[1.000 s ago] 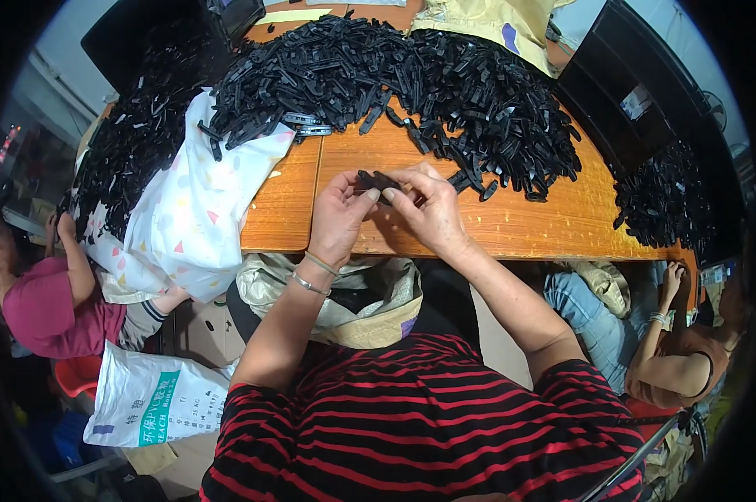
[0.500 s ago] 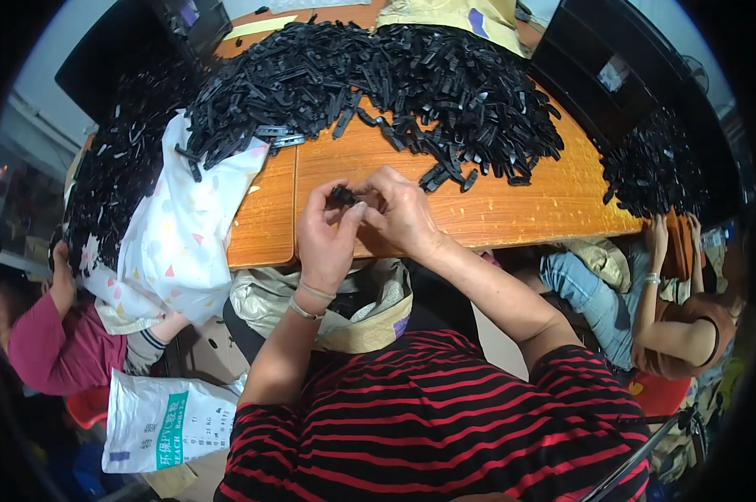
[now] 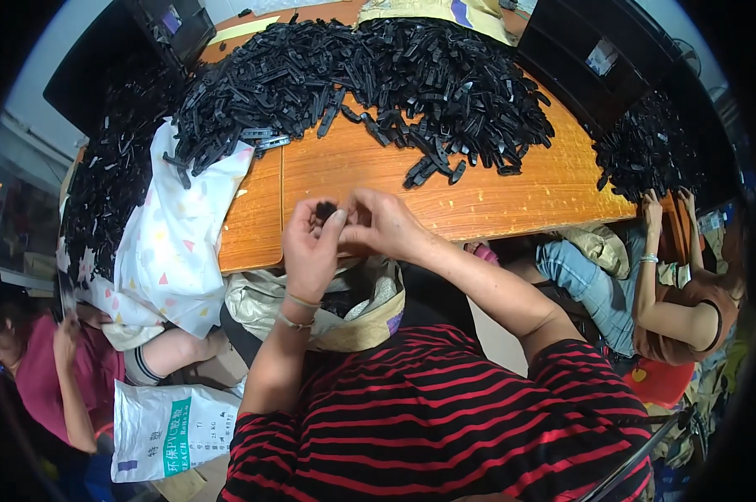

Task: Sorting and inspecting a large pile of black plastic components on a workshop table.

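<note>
Small black plastic pieces point(image 3: 325, 210) are pinched in my left hand point(image 3: 312, 241), just over the near edge of the wooden table point(image 3: 328, 167). My right hand point(image 3: 382, 224) meets it from the right, fingers bent and closed near the left thumb; what its fingertips grip is hidden. Beyond both hands lies a broad heap of long, narrow black plastic parts point(image 3: 445, 92). Below my wrists, an open woven sack point(image 3: 369, 322) sits in my lap with dark things inside.
White patterned cloth point(image 3: 173, 243) drapes over the table's left edge. Black panels point(image 3: 595, 63) stand at both sides. One co-worker point(image 3: 679, 322) sits at the right beside another black heap point(image 3: 650, 155); a second co-worker point(image 3: 51, 376) is at the left. A printed white sack point(image 3: 173, 431) rests below.
Both my hands have come slightly left and lower, still together around the black pieces. The left co-worker's arm has dropped lower, and the whole view has shifted a little.
</note>
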Demonstrator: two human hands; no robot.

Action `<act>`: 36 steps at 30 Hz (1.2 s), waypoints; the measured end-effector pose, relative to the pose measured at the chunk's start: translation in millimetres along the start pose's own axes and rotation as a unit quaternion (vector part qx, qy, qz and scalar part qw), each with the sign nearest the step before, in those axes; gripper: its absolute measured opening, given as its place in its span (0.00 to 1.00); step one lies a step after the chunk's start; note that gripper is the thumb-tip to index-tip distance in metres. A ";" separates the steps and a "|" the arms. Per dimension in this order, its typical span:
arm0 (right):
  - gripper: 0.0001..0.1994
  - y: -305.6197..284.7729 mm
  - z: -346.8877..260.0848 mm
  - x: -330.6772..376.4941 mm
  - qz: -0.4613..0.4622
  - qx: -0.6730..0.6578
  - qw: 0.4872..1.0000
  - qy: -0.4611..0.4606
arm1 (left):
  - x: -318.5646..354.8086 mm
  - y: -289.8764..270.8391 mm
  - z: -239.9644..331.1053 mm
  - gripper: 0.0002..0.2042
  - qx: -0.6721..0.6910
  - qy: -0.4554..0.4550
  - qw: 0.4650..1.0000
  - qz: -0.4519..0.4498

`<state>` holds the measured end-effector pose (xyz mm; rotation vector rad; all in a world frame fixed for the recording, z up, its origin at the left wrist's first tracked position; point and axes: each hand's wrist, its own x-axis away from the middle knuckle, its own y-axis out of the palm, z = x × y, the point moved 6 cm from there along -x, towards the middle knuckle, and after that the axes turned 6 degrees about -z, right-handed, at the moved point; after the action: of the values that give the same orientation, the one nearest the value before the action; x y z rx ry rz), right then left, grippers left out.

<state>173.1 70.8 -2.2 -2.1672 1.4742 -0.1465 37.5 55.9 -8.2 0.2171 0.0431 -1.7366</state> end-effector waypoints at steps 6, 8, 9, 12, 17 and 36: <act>0.12 -61.0 7.2 23.1 0.000 0.208 0.977 -0.051 | 47.8 -15.9 18.8 0.06 -0.358 -0.024 0.909 -0.214; 0.13 -84.2 13.9 27.7 0.029 0.294 0.955 0.004 | 60.1 -21.0 22.5 0.05 -0.369 0.000 0.906 -0.206; 0.13 -85.3 20.2 25.7 0.027 0.293 0.956 -0.001 | 62.3 -21.9 25.5 0.04 -0.380 0.023 0.903 -0.200; 0.13 -84.1 40.3 10.2 0.045 0.395 0.917 0.020 | 42.5 -18.9 31.0 0.05 -0.350 -0.010 0.925 -0.148; 0.12 -73.9 46.2 -31.5 0.069 0.406 0.911 -0.029 | -45.2 -15.7 32.3 0.06 -0.420 0.127 0.897 -0.048; 0.11 -59.8 37.0 -37.9 0.054 0.363 0.926 -0.086 | -137.2 -12.6 -19.6 0.09 -0.570 0.154 0.805 0.052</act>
<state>221.4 134.3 1.1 -1.4555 1.1822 -0.3863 49.6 194.5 -5.4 -0.3951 1.2554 -1.2816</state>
